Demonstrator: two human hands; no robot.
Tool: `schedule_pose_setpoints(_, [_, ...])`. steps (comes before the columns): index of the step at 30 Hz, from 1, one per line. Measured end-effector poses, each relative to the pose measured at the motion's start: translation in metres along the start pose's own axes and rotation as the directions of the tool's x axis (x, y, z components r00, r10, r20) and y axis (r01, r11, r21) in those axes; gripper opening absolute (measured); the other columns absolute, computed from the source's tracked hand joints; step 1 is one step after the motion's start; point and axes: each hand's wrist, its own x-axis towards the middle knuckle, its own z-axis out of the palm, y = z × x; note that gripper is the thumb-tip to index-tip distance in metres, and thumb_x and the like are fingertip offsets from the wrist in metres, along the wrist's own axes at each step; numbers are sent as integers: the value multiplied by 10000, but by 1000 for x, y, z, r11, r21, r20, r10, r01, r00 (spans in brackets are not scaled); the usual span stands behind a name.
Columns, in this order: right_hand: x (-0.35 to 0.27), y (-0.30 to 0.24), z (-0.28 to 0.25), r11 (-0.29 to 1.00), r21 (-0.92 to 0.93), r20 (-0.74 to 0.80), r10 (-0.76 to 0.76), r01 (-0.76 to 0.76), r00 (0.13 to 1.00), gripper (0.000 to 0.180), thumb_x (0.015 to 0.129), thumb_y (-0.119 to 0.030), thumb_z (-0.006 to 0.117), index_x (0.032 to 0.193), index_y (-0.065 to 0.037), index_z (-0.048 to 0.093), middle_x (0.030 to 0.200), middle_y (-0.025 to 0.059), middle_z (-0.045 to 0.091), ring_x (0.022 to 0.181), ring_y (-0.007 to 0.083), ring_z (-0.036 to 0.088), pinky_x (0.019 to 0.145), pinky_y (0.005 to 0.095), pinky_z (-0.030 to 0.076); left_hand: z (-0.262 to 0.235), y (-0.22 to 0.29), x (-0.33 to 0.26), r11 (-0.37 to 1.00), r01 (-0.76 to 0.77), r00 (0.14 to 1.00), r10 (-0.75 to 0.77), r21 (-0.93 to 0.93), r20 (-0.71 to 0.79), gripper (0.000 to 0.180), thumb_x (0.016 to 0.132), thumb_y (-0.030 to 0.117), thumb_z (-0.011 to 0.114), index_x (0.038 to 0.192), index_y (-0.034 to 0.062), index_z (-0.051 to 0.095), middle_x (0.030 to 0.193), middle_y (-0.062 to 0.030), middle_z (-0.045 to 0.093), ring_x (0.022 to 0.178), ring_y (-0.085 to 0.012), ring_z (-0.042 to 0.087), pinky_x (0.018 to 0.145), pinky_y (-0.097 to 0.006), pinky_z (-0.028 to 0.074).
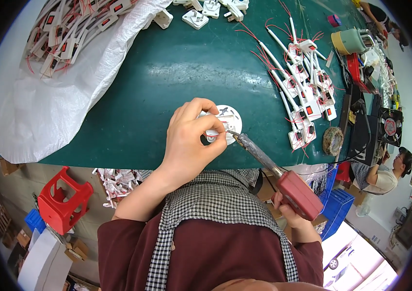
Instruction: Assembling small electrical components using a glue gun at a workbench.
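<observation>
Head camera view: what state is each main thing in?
Left hand: thumb and forefinger pinched at the round white piece
Right hand: closed around the soldering iron
Soldering iron: tip at the round piece; heat not visible
Round white piece: partly covered, on the green table
White sack: open
White switches at right: heaped, red wires loose
Fan: cannot tell whether running

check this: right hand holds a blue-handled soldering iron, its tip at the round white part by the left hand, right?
No, the head view shows the right hand holding a soldering iron with a red handle, not blue; the rest stands.
</observation>
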Motion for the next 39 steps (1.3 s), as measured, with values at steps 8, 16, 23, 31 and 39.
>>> schedule_pose_setpoints(8, [15, -34, -12, 978, 177, 82, 96, -110, 992, 693, 728, -228, 741, 1290, 66, 461, 1092, 151, 644, 921, 265, 661, 802, 316, 510, 4, 0, -1, 993, -68, 995, 74, 98, -65, 99, 650, 17, 676, 695, 42, 592, 966, -60, 565, 864, -219, 536, 686, -306, 437])
schedule_pose_setpoints(16, [17, -38, -15, 982, 164, 112, 76, -93, 991, 685, 755, -259, 738, 1282, 81, 463, 1150, 170, 625, 983, 267, 652, 853, 323, 504, 1, 4, 1, 998, -11, 1000, 12, 60, -13, 90, 652, 38, 671, 696, 42, 592, 971, -61, 564, 896, -228, 533, 719, -318, 433])
schedule_pose_setpoints(23, [9, -33, -14, 954, 254, 92, 142, -161, 986, 645, 765, -271, 738, 1254, 70, 494, 1095, 153, 645, 956, 215, 651, 837, 294, 505, -1, 4, 2, 998, -13, 1000, 13, 66, 0, 83, 659, 41, 666, 705, 37, 597, 978, -66, 565, 907, -231, 539, 731, -311, 433])
schedule_pose_setpoints(31, [7, -30, -8, 888, 440, 13, 146, -136, 989, 661, 808, -321, 721, 1282, 54, 453, 1025, 123, 653, 774, 164, 638, 713, 264, 511, 0, 6, 2, 999, 30, 999, -29, 22, -12, 81, 661, 59, 661, 681, 37, 586, 938, -57, 569, 898, -263, 552, 820, -375, 413])
schedule_pose_setpoints(39, [10, -24, -2, 723, 668, 74, 167, -173, 983, 751, 783, -351, 744, 1332, 18, 390, 1060, 171, 606, 622, 124, 571, 538, 224, 455, 0, 7, 3, 999, 10, 1000, -10, 45, 20, 71, 672, 19, 650, 713, -1, 595, 964, -103, 550, 878, -230, 557, 718, -312, 447])
